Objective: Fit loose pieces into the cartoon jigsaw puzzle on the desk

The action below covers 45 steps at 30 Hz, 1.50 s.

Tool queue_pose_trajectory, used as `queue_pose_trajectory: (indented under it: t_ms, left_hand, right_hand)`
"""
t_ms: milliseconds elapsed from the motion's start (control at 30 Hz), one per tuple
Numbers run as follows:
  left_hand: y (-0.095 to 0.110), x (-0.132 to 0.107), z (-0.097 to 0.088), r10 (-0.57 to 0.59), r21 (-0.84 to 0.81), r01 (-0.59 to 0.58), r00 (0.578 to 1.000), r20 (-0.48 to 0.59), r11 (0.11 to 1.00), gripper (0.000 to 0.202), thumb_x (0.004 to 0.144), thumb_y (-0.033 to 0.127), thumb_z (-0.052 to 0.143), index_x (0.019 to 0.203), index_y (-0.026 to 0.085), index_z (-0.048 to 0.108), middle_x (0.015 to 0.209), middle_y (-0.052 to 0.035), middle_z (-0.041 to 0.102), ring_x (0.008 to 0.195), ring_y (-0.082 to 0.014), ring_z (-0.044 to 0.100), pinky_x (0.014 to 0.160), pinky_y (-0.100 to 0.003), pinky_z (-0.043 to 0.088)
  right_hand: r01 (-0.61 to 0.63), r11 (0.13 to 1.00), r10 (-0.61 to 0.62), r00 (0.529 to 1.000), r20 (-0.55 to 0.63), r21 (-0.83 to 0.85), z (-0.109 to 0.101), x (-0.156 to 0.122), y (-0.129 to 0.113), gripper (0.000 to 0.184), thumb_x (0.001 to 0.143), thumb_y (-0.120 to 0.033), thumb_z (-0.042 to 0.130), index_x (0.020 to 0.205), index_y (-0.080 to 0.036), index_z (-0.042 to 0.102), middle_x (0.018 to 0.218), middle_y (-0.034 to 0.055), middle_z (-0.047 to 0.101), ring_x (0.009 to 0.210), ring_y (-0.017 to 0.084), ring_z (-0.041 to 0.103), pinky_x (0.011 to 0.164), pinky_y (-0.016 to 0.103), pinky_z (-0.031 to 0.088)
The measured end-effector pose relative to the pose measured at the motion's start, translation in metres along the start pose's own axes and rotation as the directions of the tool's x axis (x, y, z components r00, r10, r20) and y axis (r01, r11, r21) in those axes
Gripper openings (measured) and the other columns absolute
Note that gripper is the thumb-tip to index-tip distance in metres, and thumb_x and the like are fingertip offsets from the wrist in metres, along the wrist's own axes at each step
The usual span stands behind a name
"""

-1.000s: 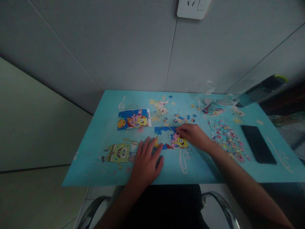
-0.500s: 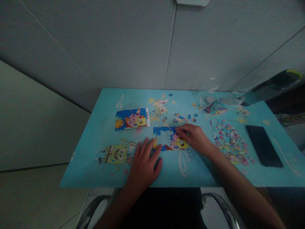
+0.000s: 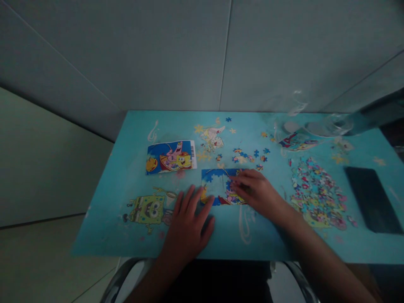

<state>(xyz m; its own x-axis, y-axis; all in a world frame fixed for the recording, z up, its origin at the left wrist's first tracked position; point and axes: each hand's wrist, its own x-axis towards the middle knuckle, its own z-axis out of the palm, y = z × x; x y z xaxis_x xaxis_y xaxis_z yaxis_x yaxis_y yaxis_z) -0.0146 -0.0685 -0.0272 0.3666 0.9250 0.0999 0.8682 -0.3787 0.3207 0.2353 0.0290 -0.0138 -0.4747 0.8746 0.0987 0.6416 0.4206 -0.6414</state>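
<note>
A partly assembled jigsaw puzzle lies flat on the table, its blue, pink and yellow picture broken by a gap in the middle. My left hand rests open with spread fingers, the fingertips at the puzzle's left edge. Over the right part of the puzzle, my right hand is closed in a pinch, fingertips at the right side of the gap. Whatever is between those fingertips is too small and hidden to make out. Several loose puzzle pieces lie just behind the puzzle.
A picture card with matching artwork lies at the back left. To the right are a heap of mixed pieces, a dark phone-like slab and a clear plastic bag. The blue printed table meets a grey wall.
My right hand's fingertips have shifted slightly down and left, from the puzzle's top edge toward the gap. My left hand stays at the left edge. The camera view has shifted a little.
</note>
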Motion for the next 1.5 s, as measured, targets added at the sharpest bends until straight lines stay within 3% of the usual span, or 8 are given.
queue_pose_trajectory:
  t_ms: [167,1000,1233,1500]
  left_hand:
    - [0.0003,0.0003,-0.0014,-0.009,-0.011,0.009,1.0,0.015,1.0,0.05,0.095,0.036,0.057,0.143,0.025,0.053,0.157,-0.0129,0.037,0.15,-0.0371,0.025,0.12,-0.063,0.023]
    - [0.0,0.0006,-0.0021,-0.021,-0.029,0.022,0.999,0.03,0.999,0.051,0.094,0.037,0.06,0.143,0.026,0.053,0.156,-0.0138,0.037,0.149,-0.0382,0.025,0.119,-0.065,0.024]
    - [0.0001,0.001,-0.002,-0.016,-0.031,0.016,1.0,0.013,0.999,0.053,0.093,0.035,0.06,0.144,0.027,0.051,0.156,-0.0128,0.037,0.149,-0.0376,0.027,0.119,-0.064,0.024]
    - [-0.0002,0.0002,-0.0009,-0.021,-0.029,0.021,1.0,0.018,0.999,0.053,0.093,0.035,0.059,0.144,0.027,0.051,0.157,-0.0117,0.037,0.149,-0.0373,0.026,0.12,-0.064,0.023]
  right_hand:
    - [-0.001,0.996,0.006,0.999,0.049,-0.087,0.0062,-0.0014,-0.0006,0.025,0.093,-0.027,0.066,0.118,-0.024,0.071,0.101,0.0074,0.069,0.096,0.025,0.062,0.087,0.042,0.047]
    - [-0.02,1.0,0.02,0.998,0.067,-0.001,0.001,-0.0021,-0.0027,0.017,0.096,-0.025,0.064,0.112,-0.025,0.068,0.103,0.0053,0.07,0.096,0.023,0.063,0.087,0.039,0.046]
    - [0.026,0.999,-0.024,0.997,0.074,-0.035,-0.0016,-0.0034,-0.002,0.029,0.099,-0.015,0.05,0.119,-0.026,0.068,0.108,0.008,0.069,0.1,0.024,0.062,0.086,0.04,0.046]
    - [0.023,0.999,-0.02,0.997,0.073,-0.045,0.0001,-0.0037,0.0004,0.032,0.098,-0.013,0.051,0.121,-0.026,0.068,0.111,0.0084,0.067,0.104,0.024,0.062,0.089,0.04,0.047]
